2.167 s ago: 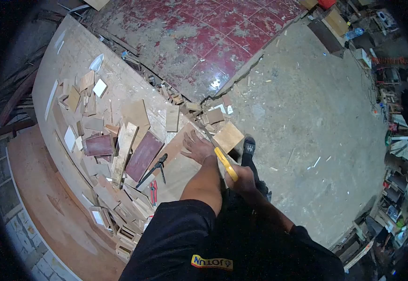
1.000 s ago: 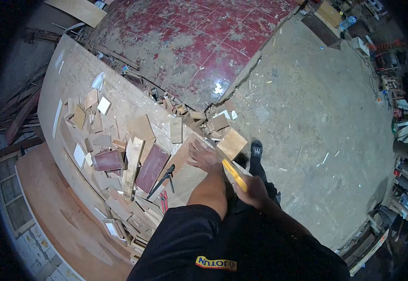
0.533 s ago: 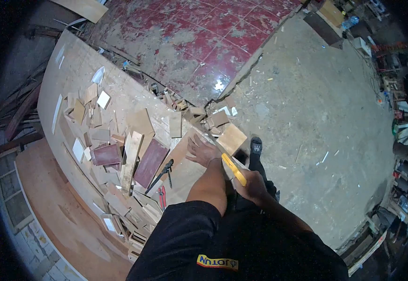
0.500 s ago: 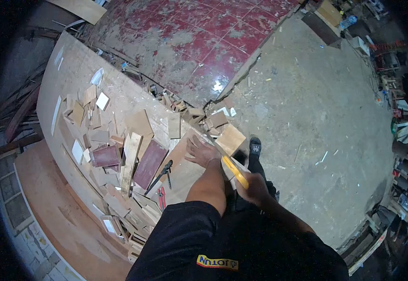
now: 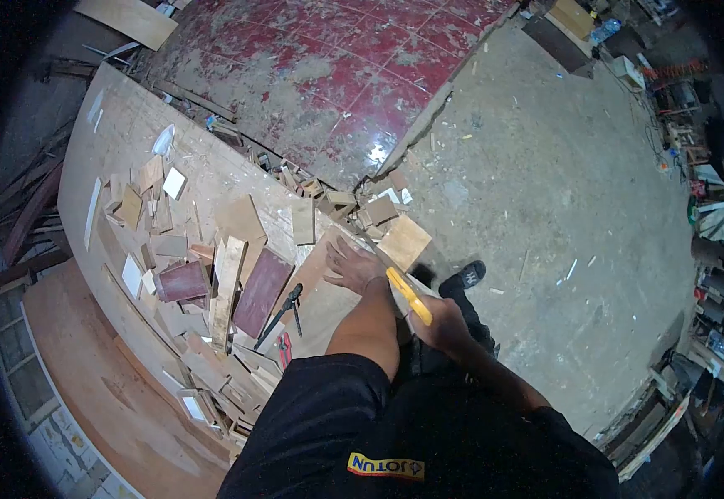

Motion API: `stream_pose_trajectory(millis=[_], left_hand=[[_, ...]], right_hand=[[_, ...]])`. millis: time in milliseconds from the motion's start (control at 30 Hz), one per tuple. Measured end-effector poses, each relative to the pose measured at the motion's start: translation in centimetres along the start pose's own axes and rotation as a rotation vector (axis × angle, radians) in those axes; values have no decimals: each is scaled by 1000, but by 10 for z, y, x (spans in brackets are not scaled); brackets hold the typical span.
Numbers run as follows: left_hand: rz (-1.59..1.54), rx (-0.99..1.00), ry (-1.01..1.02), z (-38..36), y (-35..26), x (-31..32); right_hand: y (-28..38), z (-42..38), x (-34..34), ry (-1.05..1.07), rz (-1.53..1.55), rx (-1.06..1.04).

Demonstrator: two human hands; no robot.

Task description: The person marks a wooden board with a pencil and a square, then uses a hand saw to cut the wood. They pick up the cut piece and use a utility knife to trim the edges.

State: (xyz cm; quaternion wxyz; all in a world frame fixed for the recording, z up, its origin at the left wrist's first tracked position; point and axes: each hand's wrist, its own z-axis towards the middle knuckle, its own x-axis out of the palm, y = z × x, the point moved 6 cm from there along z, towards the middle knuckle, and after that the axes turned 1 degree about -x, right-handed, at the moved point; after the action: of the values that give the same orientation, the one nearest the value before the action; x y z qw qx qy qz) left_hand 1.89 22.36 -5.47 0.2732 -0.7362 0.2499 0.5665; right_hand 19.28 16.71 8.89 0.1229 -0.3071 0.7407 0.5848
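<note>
Head view, the only one supplied. The left hand lies flat, fingers spread, palm down on a plywood board at the centre of the frame; it presses on the board and clamps nothing. The board rests on the workbench, its near corner reaching past the bench edge towards the lower centre. The right hand, just right of and below the left, is closed around the yellow handle of a handsaw. The handle runs diagonally up and left from the fist, passing close beside the left wrist; the blade beyond it is thin and hard to make out, and whether it touches the board cannot be told.

Left of the left hand, on the bench, lies a dark clamp, and just below it red-handled pliers. Further left sit a dark red panel and a long pale plank side by side, among many small wood offcuts scattered over the bench's middle. A square light offcut lies just right of the left hand's fingertips. A dark shoe stands on the concrete floor right of centre. Red tiles fill the upper centre.
</note>
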Motion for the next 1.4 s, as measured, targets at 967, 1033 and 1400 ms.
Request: stream_pose_trajectory(millis=[967,1033,1400], left_hand=[[10,-19,26,5,0,1],[8,-11,-1,7,-1,4],[28,3,-21,3,-3,-1]], right_hand=[[7,5,0,-46,-98,47],[5,2,-6,-58,0,37],[-5,-20,-18,25,-42,88]])
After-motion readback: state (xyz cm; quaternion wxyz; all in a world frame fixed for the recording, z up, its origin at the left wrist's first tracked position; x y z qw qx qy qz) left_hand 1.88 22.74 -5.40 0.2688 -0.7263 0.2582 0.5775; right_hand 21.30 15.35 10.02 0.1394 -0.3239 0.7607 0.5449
